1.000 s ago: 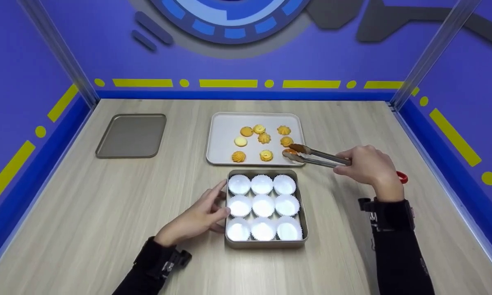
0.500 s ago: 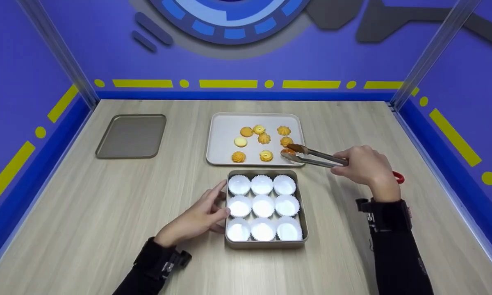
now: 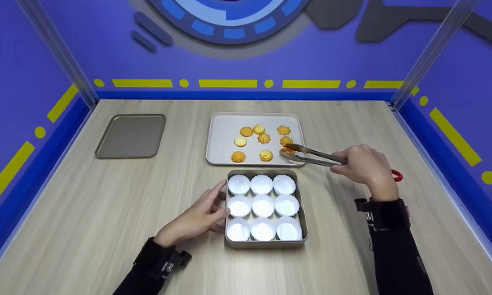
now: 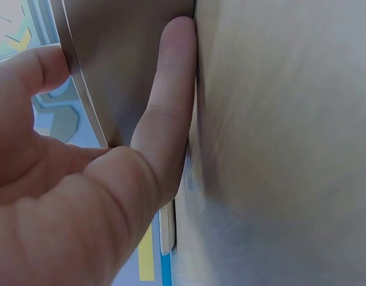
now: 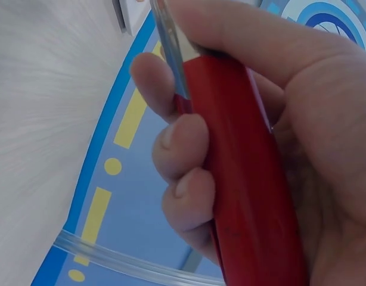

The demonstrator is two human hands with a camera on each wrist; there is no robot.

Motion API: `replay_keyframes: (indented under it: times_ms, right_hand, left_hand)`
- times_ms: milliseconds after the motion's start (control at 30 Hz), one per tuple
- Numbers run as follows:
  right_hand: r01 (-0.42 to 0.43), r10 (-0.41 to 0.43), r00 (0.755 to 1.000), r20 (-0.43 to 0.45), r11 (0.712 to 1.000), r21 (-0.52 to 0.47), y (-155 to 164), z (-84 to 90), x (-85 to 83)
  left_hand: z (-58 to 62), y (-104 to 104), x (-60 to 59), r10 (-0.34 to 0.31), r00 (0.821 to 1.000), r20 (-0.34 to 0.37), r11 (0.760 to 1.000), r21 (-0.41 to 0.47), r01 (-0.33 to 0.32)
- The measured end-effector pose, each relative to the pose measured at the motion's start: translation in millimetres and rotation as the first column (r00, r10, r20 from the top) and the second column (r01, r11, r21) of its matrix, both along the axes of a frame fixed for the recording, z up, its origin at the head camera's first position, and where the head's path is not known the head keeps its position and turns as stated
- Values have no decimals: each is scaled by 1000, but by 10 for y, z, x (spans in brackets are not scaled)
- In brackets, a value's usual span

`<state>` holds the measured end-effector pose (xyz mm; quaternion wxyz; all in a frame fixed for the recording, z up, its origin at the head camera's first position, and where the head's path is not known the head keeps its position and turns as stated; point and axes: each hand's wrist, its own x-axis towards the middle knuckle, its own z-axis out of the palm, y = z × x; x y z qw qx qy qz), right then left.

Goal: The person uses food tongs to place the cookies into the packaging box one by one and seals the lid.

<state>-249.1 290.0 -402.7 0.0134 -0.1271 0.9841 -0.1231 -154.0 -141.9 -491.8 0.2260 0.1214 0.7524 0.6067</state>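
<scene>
Fingers (image 5: 183,140) of right hand (image 3: 367,166) curled round red-handled metal tongs (image 3: 315,156), tips closed on round golden cookie (image 3: 287,151) on pale rectangular tray (image 3: 221,139). Left hand (image 3: 197,215), fingers straight, pressed against square metal tin (image 3: 266,244).

Over the last second the right hand (image 3: 367,164) has drifted a little toward the counter's left edge and slightly toward its far edge, carrying the tongs (image 3: 313,155) with it. The tong tips, which sat over the near right corner of the light tray (image 3: 223,139), have slid a touch further in over the tray and now close around the cookie (image 3: 287,151) lying there, just this side of the neighbouring cookie (image 3: 286,141). The red handle end (image 3: 397,175) trailing behind the hand has shifted left by the same small amount.
</scene>
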Motion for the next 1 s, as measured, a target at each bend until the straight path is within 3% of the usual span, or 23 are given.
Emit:
replay_keyframes:
  times_ms: [300, 533, 767, 1000]
  right_hand:
    - [-30, 31, 999, -44, 999, 24, 27, 17, -7]
    - [-46, 43, 996, -75, 998, -34, 14, 157, 91]
    - [-153, 142, 986, -84, 979, -136, -183, 335, 273]
    - [-273, 264, 961, -77, 952, -142, -395, 402, 398]
  left_hand:
    - [18, -10, 15, -9, 1000, -13, 999, -32, 8]
    - [19, -7, 7, -10, 1000, -12, 999, -36, 9]
    - [21, -15, 0, -19, 999, -48, 997, -70, 16]
    - [9, -15, -1, -26, 993, -112, 988, -157, 8]
